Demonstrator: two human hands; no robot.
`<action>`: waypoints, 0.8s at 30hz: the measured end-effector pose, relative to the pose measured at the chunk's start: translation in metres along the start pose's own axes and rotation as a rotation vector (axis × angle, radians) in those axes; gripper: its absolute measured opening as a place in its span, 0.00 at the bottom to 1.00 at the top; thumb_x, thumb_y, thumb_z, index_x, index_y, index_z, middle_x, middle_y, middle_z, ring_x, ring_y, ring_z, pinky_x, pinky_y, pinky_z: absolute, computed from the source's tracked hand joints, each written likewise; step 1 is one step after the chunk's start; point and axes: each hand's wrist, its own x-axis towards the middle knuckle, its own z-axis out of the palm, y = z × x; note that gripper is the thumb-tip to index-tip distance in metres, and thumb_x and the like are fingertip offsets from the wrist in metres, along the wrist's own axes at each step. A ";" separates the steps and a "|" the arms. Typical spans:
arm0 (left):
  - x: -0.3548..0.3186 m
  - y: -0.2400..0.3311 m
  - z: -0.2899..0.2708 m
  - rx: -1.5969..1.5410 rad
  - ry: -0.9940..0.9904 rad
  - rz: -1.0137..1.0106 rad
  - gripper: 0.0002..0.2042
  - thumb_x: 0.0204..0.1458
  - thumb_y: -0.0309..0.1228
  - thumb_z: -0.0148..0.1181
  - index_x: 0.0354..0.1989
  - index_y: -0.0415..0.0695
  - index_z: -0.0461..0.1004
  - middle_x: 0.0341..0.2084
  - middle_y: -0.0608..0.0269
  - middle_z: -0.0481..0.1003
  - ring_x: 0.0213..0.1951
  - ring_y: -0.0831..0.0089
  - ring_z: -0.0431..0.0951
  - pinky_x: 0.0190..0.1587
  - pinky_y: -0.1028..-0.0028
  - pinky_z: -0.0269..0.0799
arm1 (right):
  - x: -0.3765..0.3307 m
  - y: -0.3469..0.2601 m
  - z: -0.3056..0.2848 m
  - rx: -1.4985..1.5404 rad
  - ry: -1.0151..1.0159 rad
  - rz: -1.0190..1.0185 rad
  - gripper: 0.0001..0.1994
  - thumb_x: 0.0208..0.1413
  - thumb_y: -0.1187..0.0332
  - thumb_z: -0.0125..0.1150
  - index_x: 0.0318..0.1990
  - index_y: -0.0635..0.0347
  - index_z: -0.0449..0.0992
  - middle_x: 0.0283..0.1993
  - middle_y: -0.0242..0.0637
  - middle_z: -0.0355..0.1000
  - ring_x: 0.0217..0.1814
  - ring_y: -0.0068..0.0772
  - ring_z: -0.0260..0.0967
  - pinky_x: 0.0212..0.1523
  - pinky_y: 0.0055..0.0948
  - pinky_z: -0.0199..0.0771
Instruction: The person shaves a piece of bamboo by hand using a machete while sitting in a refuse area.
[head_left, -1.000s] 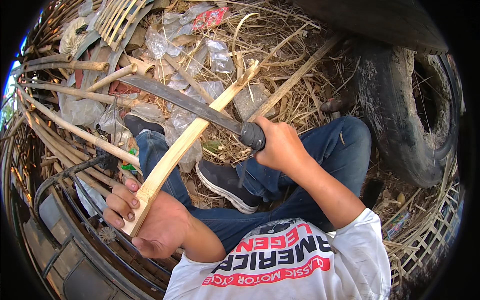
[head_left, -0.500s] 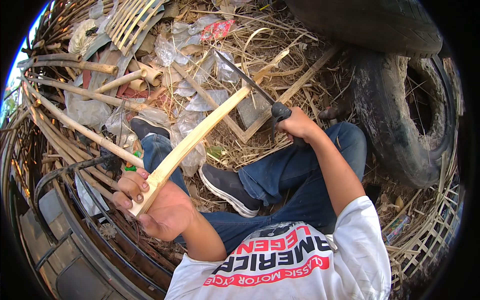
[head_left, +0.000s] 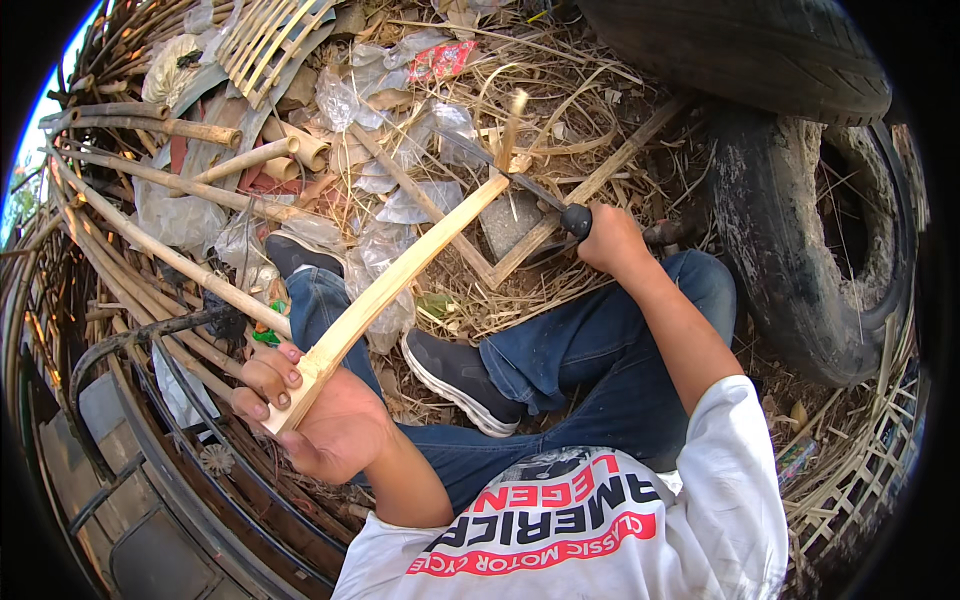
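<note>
Left hand [head_left: 335,418], palm up: curled fingers [head_left: 268,385] pinch the near end of a pale strip [head_left: 395,280] against the palm and thumb. The strip is held above the ground [head_left: 655,187], slanting from the hand toward the right knee. Right hand [head_left: 612,243]: fingers wrapped around the handle of a knife [head_left: 543,192], whose blade crosses the strip's splintered far end; the depth of contact cannot be told. Beneath lies a block [head_left: 512,225]. Tyres [head_left: 775,240] occupy the ground's right edge, poles [head_left: 180,258] its left.
</note>
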 end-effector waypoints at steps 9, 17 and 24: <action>0.006 -0.005 0.003 0.093 0.052 0.045 0.17 0.47 0.39 0.58 0.37 0.47 0.57 0.28 0.65 0.56 0.35 0.71 0.59 0.48 0.67 0.53 | 0.020 0.006 -0.004 0.642 -0.522 0.354 0.14 0.39 0.70 0.61 0.33 0.72 0.75 0.31 0.61 0.74 0.38 0.56 0.75 0.40 0.43 0.74; 0.005 -0.003 0.010 0.166 0.031 0.058 0.16 0.47 0.39 0.57 0.37 0.48 0.57 0.28 0.66 0.55 0.36 0.72 0.59 0.48 0.68 0.53 | -0.037 -0.046 -0.017 0.102 -0.031 -0.129 0.15 0.37 0.73 0.61 0.36 0.69 0.73 0.31 0.59 0.74 0.38 0.60 0.74 0.42 0.47 0.74; 0.006 -0.004 0.004 0.087 0.016 0.023 0.17 0.47 0.38 0.57 0.38 0.48 0.56 0.28 0.66 0.55 0.36 0.71 0.58 0.49 0.67 0.53 | -0.006 -0.004 0.002 0.074 -0.030 0.088 0.14 0.39 0.73 0.60 0.36 0.70 0.75 0.37 0.59 0.75 0.43 0.58 0.73 0.44 0.46 0.73</action>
